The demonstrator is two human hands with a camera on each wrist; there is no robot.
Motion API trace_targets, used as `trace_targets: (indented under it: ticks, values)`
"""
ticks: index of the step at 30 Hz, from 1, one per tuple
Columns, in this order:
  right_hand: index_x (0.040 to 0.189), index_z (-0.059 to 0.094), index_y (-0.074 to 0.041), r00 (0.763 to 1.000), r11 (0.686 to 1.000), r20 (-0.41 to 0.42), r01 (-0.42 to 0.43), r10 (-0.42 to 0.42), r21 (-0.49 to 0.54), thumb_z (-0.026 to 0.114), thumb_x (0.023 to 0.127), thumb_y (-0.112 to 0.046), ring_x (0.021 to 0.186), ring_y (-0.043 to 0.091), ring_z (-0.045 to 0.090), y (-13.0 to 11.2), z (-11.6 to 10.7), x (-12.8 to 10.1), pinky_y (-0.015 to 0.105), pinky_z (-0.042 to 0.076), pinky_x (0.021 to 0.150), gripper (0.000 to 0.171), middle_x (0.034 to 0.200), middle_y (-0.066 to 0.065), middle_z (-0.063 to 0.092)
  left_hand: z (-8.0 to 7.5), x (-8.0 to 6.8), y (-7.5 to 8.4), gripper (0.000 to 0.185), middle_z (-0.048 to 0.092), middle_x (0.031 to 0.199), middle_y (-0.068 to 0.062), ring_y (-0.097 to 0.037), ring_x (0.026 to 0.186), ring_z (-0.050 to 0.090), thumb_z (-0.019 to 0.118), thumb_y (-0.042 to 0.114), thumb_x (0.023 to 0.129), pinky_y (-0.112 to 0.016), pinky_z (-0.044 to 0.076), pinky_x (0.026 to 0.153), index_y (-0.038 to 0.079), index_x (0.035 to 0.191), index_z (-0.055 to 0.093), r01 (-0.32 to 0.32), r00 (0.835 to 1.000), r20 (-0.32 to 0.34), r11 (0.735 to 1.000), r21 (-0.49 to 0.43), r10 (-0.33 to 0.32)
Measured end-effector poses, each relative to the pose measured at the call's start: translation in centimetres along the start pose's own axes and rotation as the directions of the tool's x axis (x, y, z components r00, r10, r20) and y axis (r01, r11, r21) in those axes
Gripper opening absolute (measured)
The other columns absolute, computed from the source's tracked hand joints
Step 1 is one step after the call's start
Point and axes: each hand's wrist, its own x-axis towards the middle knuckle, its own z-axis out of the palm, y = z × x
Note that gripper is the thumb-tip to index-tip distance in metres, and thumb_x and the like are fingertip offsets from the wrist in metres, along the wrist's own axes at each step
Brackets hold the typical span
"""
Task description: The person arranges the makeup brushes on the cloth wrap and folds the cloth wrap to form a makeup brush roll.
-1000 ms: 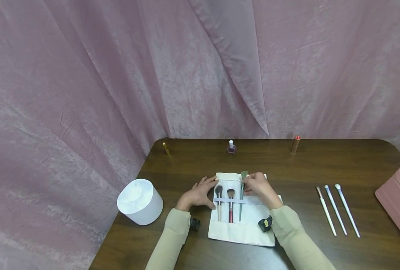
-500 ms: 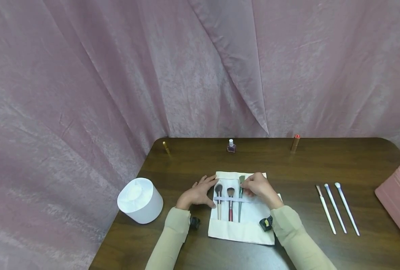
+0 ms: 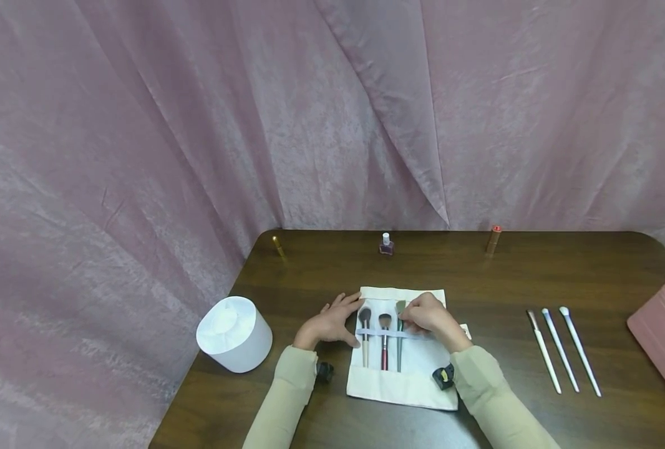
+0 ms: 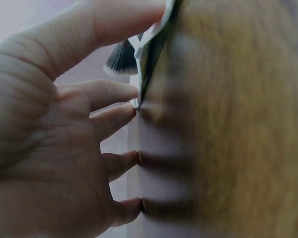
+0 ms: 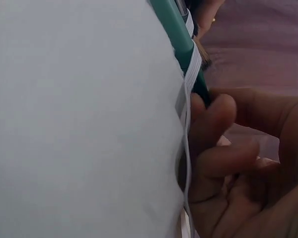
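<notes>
A white fabric brush roll (image 3: 405, 386) lies open on the dark wooden table (image 3: 534, 274) in front of me. An elastic band (image 3: 374, 333) holds three brushes: a beige-handled one (image 3: 364, 349), a red-handled one (image 3: 384, 355) and a green-handled one (image 3: 400, 349). My right hand (image 3: 429, 317) pinches the green brush just above the band; the right wrist view shows its fingers (image 5: 213, 119) against the green handle (image 5: 176, 29) at the band (image 5: 188, 69). My left hand (image 3: 329, 324) rests flat at the roll's left edge, fingertips (image 4: 124, 161) pressing on the table and the thumb at the cloth edge.
A white round container (image 3: 234, 335) stands at the left. Three white-handled brushes (image 3: 563, 349) lie at the right, beside a pink case (image 3: 664, 337). At the table's far edge stand a gold tube (image 3: 278, 247), a nail polish bottle (image 3: 386, 244) and a lipstick (image 3: 493, 239). Pink curtain hangs behind.
The green brush has slid down toward me through the elastic band, and my right hand has followed it. My left hand has stayed in place.
</notes>
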Motion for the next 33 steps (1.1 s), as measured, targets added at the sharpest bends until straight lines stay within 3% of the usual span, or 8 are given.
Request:
trace_targets:
  ticks: [8, 19, 27, 33]
  values:
    - [0.063, 0.068, -0.002, 1.0, 0.999, 0.013, -0.013, 0.014, -0.033, 0.069, 0.087, -0.006, 0.042, 0.009, 0.038, -0.2, 0.1, -0.2, 0.022, 0.031, 0.042, 0.025, 0.048, 0.0, 0.05, -0.1, 0.0, 0.1, 0.097, 0.02, 0.167, -0.003, -0.032, 0.154, 0.005, 0.088, 0.014, 0.077, -0.06, 0.008, 0.119, 0.012, 0.158, 0.036, 0.007, 1.0, 0.005, 1.0, 0.005, -0.007]
    - [0.047, 0.057, -0.008, 0.999, 0.998, 0.045, 0.017, -0.015, -0.063, 0.069, 0.082, -0.003, 0.038, 0.005, 0.032, -0.3, 0.1, -0.5, 0.02, 0.027, 0.04, 0.037, 0.041, -0.006, 0.043, -0.1, -0.1, 0.2, 0.096, 0.021, 0.167, -0.004, -0.033, 0.154, 0.005, 0.088, 0.013, 0.077, -0.061, 0.007, 0.119, 0.011, 0.158, 0.037, 0.004, 1.0, -0.002, 1.0, -0.014, -0.004]
    - [0.057, 0.066, -0.002, 1.0, 0.997, -0.011, 0.019, -0.02, -0.074, 0.072, 0.084, -0.007, 0.043, 0.008, 0.041, -0.2, -0.1, -0.6, 0.021, 0.031, 0.043, 0.029, 0.048, -0.002, 0.051, 0.0, -0.1, 0.1, 0.096, 0.021, 0.167, -0.005, -0.033, 0.154, 0.006, 0.088, 0.014, 0.077, -0.062, 0.008, 0.119, 0.011, 0.158, 0.037, -0.001, 1.0, -0.004, 1.0, 0.004, 0.001]
    - [0.078, 0.071, 0.004, 0.991, 0.989, 0.044, 0.131, -0.128, -0.067, 0.066, 0.093, -0.011, 0.054, 0.015, 0.051, -0.4, -1.5, -1.1, 0.027, 0.042, 0.051, 0.022, 0.062, 0.006, 0.059, -0.1, -0.2, 0.0, 0.095, 0.021, 0.167, -0.005, -0.034, 0.154, 0.006, 0.088, 0.013, 0.078, -0.062, 0.008, 0.118, 0.011, 0.158, 0.036, -0.007, 1.0, 0.0, 1.0, 0.001, 0.007]
